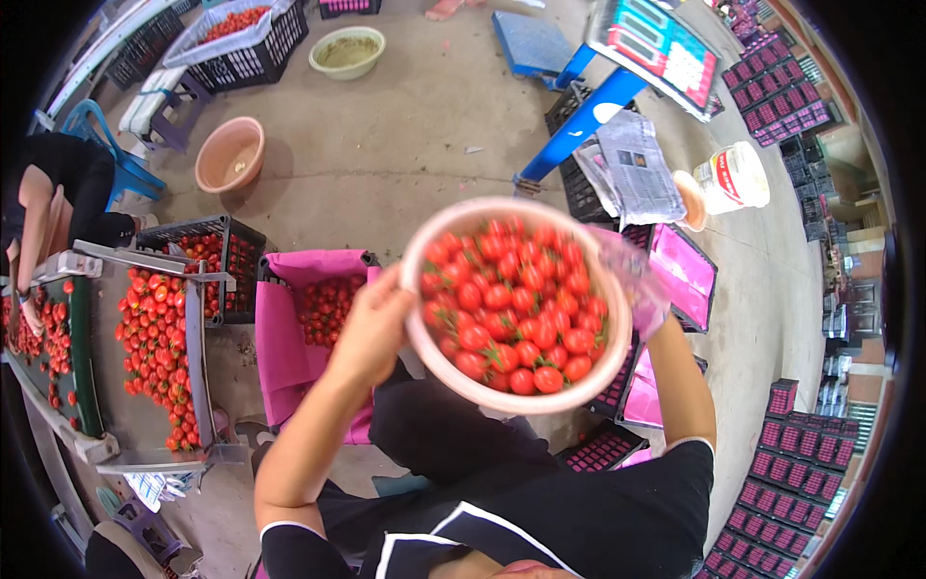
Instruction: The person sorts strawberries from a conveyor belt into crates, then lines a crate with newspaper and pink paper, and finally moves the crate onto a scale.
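A pale pink plastic basin (517, 404) full of red oval cherry tomatoes (517, 297), some with green calyxes, is held up in front of me. My left hand (380, 326) grips its left rim, fingers partly hidden by the basin. On the opposite rim is my right hand (636, 279), inside a translucent pinkish plastic glove. Behind the basin at the left stands a crate lined with pink sheet (278, 347), with darker red tomatoes inside. Left of it, many tomatoes (155, 340) lie on a sorting tray.
A person (51, 188) reaches over tomatoes on a belt at far left. A black crate (242, 253) stands beside the tray. Two basins (231, 155) (347, 54) rest on the floor. A blue-posted scale (586, 116), newspaper (633, 166) and white bucket (734, 177) are upper right; pink-lined crates (684, 275) are right.
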Motion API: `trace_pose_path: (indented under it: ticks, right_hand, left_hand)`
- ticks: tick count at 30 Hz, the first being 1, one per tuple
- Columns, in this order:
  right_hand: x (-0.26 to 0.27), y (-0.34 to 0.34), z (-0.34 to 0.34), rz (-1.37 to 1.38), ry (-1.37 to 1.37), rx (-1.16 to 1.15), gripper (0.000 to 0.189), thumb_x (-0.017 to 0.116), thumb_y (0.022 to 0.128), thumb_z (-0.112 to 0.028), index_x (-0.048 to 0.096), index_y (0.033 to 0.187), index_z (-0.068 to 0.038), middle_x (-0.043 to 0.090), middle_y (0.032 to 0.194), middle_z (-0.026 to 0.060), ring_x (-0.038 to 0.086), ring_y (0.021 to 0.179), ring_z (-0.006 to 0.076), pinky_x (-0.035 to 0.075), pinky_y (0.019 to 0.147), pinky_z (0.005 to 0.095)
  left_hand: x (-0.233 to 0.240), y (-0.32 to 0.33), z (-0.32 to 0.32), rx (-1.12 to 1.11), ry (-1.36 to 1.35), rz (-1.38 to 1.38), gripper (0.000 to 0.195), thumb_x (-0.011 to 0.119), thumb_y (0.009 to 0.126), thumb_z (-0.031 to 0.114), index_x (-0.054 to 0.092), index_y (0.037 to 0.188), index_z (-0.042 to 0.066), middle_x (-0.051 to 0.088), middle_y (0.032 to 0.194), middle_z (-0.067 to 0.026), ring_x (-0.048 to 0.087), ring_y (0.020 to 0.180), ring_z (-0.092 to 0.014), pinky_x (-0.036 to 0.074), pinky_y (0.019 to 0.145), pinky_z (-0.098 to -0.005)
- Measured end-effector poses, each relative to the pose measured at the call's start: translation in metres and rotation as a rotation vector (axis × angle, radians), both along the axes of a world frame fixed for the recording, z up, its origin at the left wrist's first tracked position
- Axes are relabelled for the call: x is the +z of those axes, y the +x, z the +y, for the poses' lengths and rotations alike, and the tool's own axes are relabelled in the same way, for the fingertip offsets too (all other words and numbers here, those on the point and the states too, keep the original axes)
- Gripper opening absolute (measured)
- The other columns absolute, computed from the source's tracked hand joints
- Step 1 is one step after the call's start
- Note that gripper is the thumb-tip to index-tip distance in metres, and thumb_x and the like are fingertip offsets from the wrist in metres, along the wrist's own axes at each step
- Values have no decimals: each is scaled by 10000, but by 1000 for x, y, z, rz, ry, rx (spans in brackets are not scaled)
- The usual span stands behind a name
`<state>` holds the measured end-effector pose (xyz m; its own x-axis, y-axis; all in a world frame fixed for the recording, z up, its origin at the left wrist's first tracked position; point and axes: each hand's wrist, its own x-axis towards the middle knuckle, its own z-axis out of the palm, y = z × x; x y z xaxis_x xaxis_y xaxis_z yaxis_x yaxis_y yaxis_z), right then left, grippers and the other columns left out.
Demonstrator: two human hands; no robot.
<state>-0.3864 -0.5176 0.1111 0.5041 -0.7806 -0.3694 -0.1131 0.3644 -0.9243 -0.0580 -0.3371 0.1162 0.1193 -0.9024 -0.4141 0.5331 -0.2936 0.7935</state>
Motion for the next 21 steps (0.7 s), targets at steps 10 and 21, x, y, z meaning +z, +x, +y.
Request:
trace_pose_path:
  ticks: [10,21]
  right_hand:
    - [19,-112,118,-103,219,-160,428,569,884,-103,464,1262,67,602,1132,100,599,968,158,495,864,264]
    - [-4,-148,129,-137,199,-159,409,564,889,-107,476,1249,67,605,1120,95,595,953,148,491,854,259]
  left_hand:
    - [-33,-149,47,-118,199,86,327,438,856,39,536,1162,-23,627,941,-93,620,715,-163,544,634,-296]
    - [-38,-186,59,-71,181,-42,325,434,876,56,537,1175,-15,612,857,-47,592,672,-126,489,546,-245]
